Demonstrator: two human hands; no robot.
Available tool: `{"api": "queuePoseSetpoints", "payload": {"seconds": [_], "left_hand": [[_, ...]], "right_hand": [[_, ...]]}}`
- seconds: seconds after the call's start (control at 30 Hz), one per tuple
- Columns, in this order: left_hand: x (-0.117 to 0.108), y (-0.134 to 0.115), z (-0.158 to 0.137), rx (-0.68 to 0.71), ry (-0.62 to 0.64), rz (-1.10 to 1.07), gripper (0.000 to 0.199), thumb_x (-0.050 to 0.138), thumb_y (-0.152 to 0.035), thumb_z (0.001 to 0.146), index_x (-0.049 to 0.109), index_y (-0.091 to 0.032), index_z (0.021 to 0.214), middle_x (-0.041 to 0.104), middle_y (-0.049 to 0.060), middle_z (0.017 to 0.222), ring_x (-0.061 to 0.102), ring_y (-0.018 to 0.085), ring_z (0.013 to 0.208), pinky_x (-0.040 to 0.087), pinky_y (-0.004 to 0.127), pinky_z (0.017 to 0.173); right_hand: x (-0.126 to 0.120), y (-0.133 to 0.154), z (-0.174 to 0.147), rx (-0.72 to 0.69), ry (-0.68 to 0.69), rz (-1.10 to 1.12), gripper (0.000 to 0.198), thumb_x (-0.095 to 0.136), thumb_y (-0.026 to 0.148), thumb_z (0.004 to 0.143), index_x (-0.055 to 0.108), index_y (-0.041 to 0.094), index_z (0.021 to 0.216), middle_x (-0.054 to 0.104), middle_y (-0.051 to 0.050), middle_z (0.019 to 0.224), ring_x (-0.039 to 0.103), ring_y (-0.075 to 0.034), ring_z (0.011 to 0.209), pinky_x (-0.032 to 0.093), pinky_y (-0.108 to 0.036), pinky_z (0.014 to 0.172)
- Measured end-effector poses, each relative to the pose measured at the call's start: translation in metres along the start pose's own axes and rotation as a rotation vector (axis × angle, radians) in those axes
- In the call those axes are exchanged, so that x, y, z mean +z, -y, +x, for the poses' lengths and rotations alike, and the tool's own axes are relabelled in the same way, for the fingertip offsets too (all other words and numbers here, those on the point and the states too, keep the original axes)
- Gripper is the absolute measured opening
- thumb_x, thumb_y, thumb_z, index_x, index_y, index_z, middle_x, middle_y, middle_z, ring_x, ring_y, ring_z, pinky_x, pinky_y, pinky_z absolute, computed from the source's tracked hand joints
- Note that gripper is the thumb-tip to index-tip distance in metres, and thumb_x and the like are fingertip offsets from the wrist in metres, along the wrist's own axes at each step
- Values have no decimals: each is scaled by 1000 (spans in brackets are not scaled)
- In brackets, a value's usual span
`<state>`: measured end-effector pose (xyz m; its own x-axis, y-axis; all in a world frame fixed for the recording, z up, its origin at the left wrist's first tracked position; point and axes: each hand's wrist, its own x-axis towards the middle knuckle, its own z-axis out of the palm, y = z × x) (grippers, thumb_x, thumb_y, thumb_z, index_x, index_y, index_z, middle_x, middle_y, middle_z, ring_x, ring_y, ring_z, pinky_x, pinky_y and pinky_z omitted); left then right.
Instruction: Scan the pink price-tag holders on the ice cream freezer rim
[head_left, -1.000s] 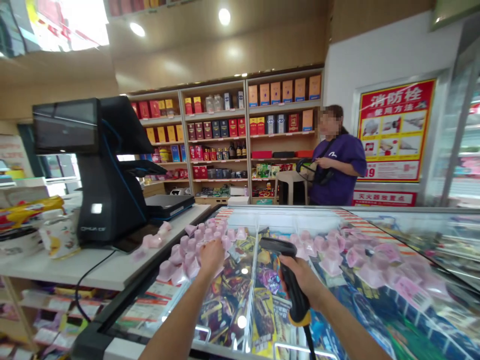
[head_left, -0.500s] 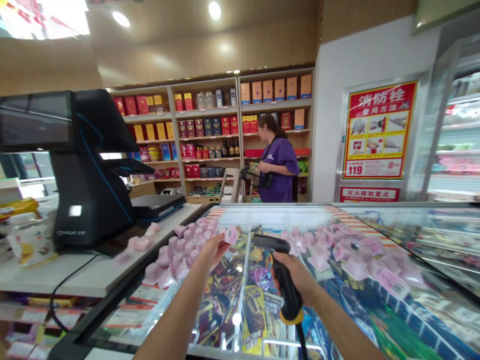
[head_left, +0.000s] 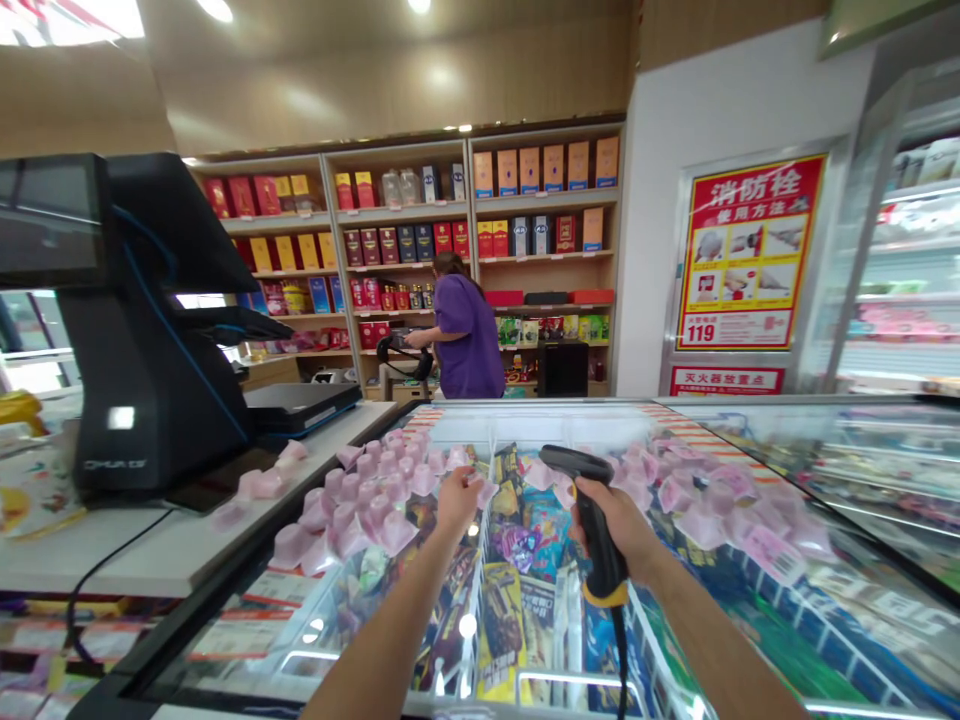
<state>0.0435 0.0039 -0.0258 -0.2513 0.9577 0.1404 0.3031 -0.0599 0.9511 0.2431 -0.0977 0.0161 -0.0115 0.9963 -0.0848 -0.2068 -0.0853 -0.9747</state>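
My right hand point(head_left: 616, 522) is wrapped round the handle of a black barcode scanner point(head_left: 602, 545) with a yellow-trimmed base. Its head points left over the glass, and a cable hangs from the grip. My left hand point(head_left: 457, 500) is closed in a pinch, with a small pink cup point(head_left: 486, 493) showing at the fingertips, partly hidden by them. Many more pink cups point(head_left: 367, 490) with film lids stand in a cluster to the left of this hand. Others point(head_left: 709, 500) lie spread to the right of the scanner, some with barcode labels upward.
Under the glass of the chest freezer point(head_left: 525, 412) lie packaged ice creams point(head_left: 501, 625). A black cash register point(head_left: 161, 400) stands on the white counter point(head_left: 157, 560) at left. Beyond the freezer, a person in purple point(head_left: 469, 335) stands before shelves of boxes point(head_left: 409, 245).
My left hand has turned, so the cup is less visible. The scanner has moved slightly right, away from the left hand. The person in purple has moved left.
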Motion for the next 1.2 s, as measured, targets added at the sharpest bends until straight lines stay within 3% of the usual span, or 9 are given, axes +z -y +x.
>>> {"api": "queuePoseSetpoints", "payload": {"seconds": [0.17,0.37,0.47,0.53,0.6,0.77,0.87,1.0,1.2], "left_hand": [[38,-10,-12,145,54,279,25,56,-11,64,57,-17,89,61,6,85,55,19,87,37,29,77],[75,-20,-16,236,102,408,30,52,-14,66,55,-14,96,60,10,94,54,20,89,37,27,75],[81,-23,-17,241,134,431,31,51,-14,66,54,-14,97,62,9,91,57,18,83,39,25,70],[72,-24,-18,256,151,452,31,52,-13,66,55,-15,97,62,7,91,57,17,83,39,24,71],[48,-25,-20,272,136,484,34,52,-14,65,55,-16,99,60,8,97,54,17,90,37,24,77],[-53,-18,-32,212,-40,575,38,51,-16,66,52,-18,104,50,11,113,39,25,110,28,34,90],[-95,-7,-40,142,-102,563,32,51,-9,63,57,-16,94,51,13,109,35,30,112,24,41,91],[-104,2,-34,75,-74,401,21,50,-3,62,61,-16,74,59,10,92,46,26,103,30,36,89],[-82,-11,-12,-71,30,-83,17,45,-18,78,55,-13,90,61,5,81,59,14,74,47,28,67]], "right_hand": [[-9,5,2,-17,-107,55,25,49,41,69,49,16,65,51,3,44,44,-9,32,38,-21,30],[-5,4,2,13,-74,17,29,48,43,69,48,15,60,48,2,38,43,-8,30,36,-21,30],[-5,3,4,19,-76,24,28,49,43,68,49,15,61,48,2,38,43,-9,31,36,-21,30],[-7,-1,5,14,-54,9,30,49,44,68,48,15,59,49,2,39,44,-9,31,37,-21,31],[-7,-5,6,6,-13,-18,33,48,46,69,48,15,57,50,1,40,44,-8,32,37,-21,32],[14,-10,-2,32,47,-84,34,45,45,71,49,14,55,49,0,37,43,-8,31,37,-21,32],[33,-9,-10,29,75,-103,30,46,41,70,48,15,55,49,1,38,43,-8,31,36,-20,32],[45,-10,-15,2,144,-158,31,46,41,70,47,15,54,48,1,37,42,-8,31,36,-20,32],[37,-17,-12,3,155,-133,34,43,44,71,47,15,54,48,1,37,41,-8,31,37,-21,33]]}}
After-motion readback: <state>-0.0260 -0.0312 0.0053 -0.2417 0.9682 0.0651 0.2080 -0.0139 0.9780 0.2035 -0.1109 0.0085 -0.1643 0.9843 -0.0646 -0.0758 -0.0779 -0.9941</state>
